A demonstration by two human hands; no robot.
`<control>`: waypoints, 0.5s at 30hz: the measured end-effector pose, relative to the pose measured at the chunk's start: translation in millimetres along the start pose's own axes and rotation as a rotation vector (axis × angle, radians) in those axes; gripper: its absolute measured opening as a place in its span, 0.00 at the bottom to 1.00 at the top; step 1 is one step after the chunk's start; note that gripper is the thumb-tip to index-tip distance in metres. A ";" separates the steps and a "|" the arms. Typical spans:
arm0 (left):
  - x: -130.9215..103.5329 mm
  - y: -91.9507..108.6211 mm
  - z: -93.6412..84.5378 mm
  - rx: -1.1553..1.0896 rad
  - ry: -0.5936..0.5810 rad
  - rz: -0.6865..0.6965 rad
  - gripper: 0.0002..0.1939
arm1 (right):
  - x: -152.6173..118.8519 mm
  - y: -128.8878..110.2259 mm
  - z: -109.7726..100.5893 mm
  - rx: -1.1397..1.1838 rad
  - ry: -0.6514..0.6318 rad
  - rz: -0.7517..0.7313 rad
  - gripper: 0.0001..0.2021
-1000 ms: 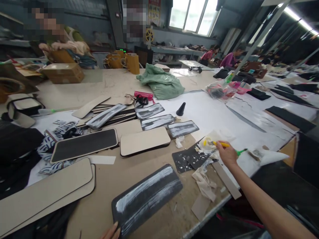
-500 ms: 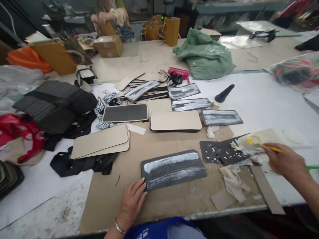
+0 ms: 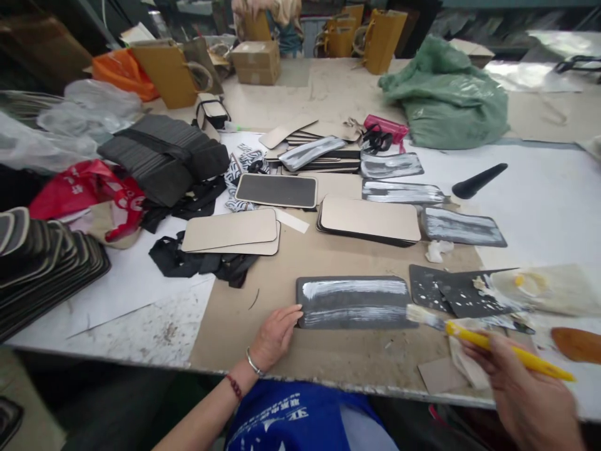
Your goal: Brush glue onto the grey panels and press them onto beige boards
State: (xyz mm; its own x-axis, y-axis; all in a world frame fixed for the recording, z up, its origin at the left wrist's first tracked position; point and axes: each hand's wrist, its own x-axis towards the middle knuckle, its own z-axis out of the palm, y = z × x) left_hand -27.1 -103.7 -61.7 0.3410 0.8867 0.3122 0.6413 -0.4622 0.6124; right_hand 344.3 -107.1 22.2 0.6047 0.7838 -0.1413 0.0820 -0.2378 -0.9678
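Note:
A dark grey rectangular panel [image 3: 354, 317] with rounded corners lies in front of me, with two streaky white bands of glue-like coating along it. At its left edge, my left hand [image 3: 275, 338] grips the border with the fingertips. My right hand [image 3: 521, 388] is wrapped round the yellow handle of a paintbrush [image 3: 488, 341]. The pale bristles touch or hover just over the panel's right end; I cannot tell which. Behind the brush lie dark boards spattered with white [image 3: 451, 291] and a whitish sheet with a yellow-tinged glue patch [image 3: 558, 291].
Beige panels [image 3: 370, 219] are stacked mid-table, near several white-streaked panels [image 3: 462, 227]. Two more beige panels [image 3: 230, 232] lie left over black straps [image 3: 176, 257]. Dark bundled sheets [image 3: 164, 156], a green plastic bag [image 3: 446, 94] and a black tapered tool [image 3: 479, 181] surround them. Another person stands behind the table.
My right hand has brought the brush from the glue patch down to the panel's right end. My left hand stays at the panel's left edge. The view has shifted left.

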 end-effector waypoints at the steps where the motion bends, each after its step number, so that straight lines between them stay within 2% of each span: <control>1: 0.0 -1.6 0.0 -0.024 0.004 -0.005 0.18 | -17.7 2.1 20.0 0.016 -0.038 0.016 0.17; 4: -0.1 -6.1 0.0 -0.077 -0.002 -0.030 0.18 | -59.7 7.7 73.2 0.056 -0.235 0.118 0.19; 7: -0.8 -10.2 -0.1 -0.109 -0.014 -0.042 0.19 | -84.2 12.6 108.4 0.034 -0.339 0.139 0.19; 10: -2.2 -14.5 -0.1 -0.131 -0.028 -0.046 0.20 | -96.8 17.8 126.9 0.015 -0.378 0.115 0.19; 15: -2.5 -19.3 -3.2 -0.133 -0.041 -0.001 0.20 | -106.9 24.4 142.8 0.015 -0.360 0.102 0.20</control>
State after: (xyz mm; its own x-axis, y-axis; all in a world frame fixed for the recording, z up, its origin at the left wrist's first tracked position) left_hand -42.5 -97.0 -72.0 0.3696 0.8850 0.2830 0.5461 -0.4533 0.7045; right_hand 168.5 -114.7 -16.0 0.2919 0.9085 -0.2989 0.0226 -0.3189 -0.9475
